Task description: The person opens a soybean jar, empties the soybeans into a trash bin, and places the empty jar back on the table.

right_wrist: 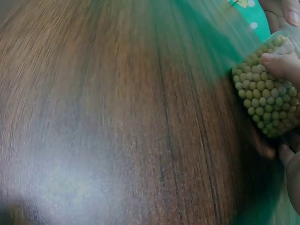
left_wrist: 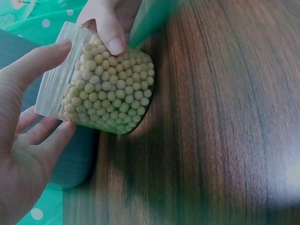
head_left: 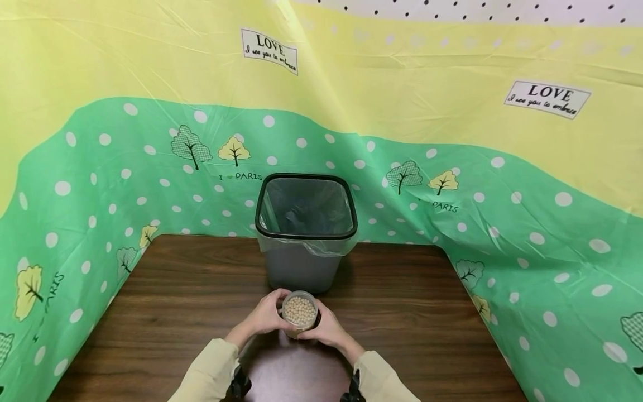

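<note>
Both hands hold a clear round jar (head_left: 300, 310) filled with pale, bean-like balls, right in front of a grey bin. My left hand (head_left: 266, 317) grips its left side; in the left wrist view the thumb lies at the translucent rim and the fingers curl along the opposite side. From the right, my right hand (head_left: 326, 326) grips the jar, its thumb pressed on the wall in the left wrist view. At the right edge of the right wrist view, the jar (right_wrist: 267, 93) is partly cut off.
The grey bin (head_left: 301, 265), black-rimmed and lined with a clear bag, stands at the back middle of the dark wooden table (head_left: 201, 290). A green and yellow patterned cloth (head_left: 150, 128) hangs behind and along both sides of the table.
</note>
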Tool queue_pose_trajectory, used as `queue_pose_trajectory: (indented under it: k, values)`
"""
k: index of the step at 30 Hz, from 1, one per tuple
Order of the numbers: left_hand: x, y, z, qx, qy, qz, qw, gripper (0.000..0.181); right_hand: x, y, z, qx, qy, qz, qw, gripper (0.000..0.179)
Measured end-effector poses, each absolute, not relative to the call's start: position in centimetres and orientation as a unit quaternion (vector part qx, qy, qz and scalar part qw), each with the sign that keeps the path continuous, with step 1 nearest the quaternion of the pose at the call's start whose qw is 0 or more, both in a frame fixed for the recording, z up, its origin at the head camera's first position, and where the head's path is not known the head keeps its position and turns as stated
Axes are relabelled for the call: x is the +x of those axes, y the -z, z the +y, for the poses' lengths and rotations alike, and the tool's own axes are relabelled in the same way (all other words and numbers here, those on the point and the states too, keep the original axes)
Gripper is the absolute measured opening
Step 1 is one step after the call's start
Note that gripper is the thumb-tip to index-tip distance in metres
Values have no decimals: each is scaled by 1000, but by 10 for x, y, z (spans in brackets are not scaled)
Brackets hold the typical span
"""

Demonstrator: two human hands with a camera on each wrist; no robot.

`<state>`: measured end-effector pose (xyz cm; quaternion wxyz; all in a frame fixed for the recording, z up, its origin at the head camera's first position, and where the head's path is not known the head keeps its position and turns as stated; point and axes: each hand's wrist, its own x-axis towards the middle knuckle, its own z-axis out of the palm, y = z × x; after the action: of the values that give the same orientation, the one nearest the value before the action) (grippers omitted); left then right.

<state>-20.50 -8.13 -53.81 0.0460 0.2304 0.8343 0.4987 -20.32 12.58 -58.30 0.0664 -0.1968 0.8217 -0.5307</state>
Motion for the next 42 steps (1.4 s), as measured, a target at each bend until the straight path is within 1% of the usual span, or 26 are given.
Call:
queue_pose_trajectory:
  k: [5,7,12,17,21,25,31,34,38,42]
  values:
    - [-201,534,-81,210,-536,815,67,69,-200,574,128,-211,545,808,74,86]
    - [-200,529,-81,204,-555,803,67,69,-199,565,129,-221,543,807,66,85]
    - [-199,509,-80,199,-615,759,73,68,-193,522,132,-241,535,809,32,81]
    - [-197,488,-78,206,-661,717,80,69,-186,477,134,-262,530,806,19,76]
    - [-195,472,-78,216,-678,698,75,68,-185,453,136,-289,516,806,-6,77]
    - [-193,460,-77,224,-693,682,63,67,-185,433,139,-314,508,802,-19,77]
    - [-191,443,-76,255,-713,653,36,69,-183,411,141,-330,509,795,-24,78]
    - [-190,438,-76,263,-719,642,29,69,-184,405,141,-327,521,788,-11,77]
    - [-189,435,-75,269,-723,635,30,70,-184,401,142,-318,527,788,4,76]
    - [-190,432,-73,279,-725,628,41,69,-182,395,144,-318,516,795,-14,74]
